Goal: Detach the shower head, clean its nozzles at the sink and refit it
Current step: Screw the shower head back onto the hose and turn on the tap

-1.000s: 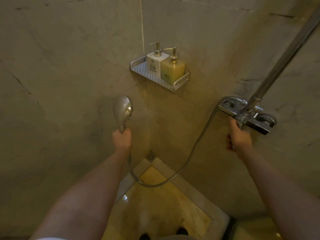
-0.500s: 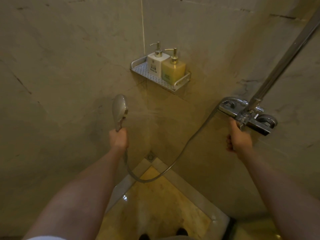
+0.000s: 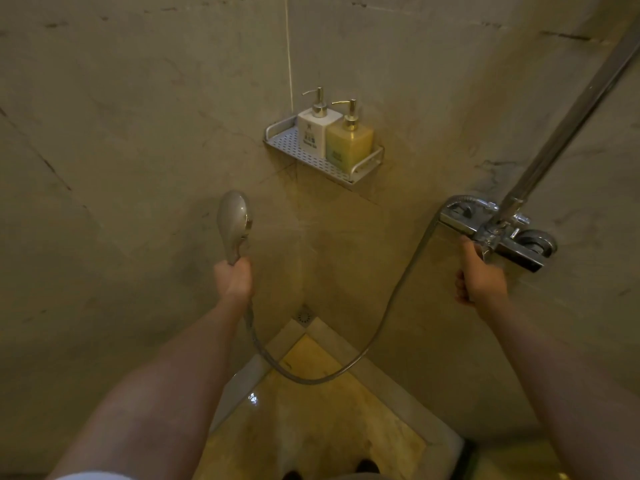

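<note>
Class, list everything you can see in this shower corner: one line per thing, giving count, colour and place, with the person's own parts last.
Shower head: one, silver, held upright at left.
Hose: one, grey, sagging from shower head to mixer.
Mixer valve: one, chrome, right wall.
Riser pipe: one, chrome, above mixer.
Corner shelf: one, silver, perforated, in the corner.
Pump bottles: one white, one yellow, side by side on shelf.
Floor drain: one, corner floor.
Left hand: gripping shower head.
Right hand: at mixer.

Shower corner, dim yellowish light.
Before me, two beige stone-look walls meet at a pale joint; a perforated metal corner shelf carries a white bottle touching a yellow bottle. Below, the glossy yellow floor reaches a round drain.
</note>
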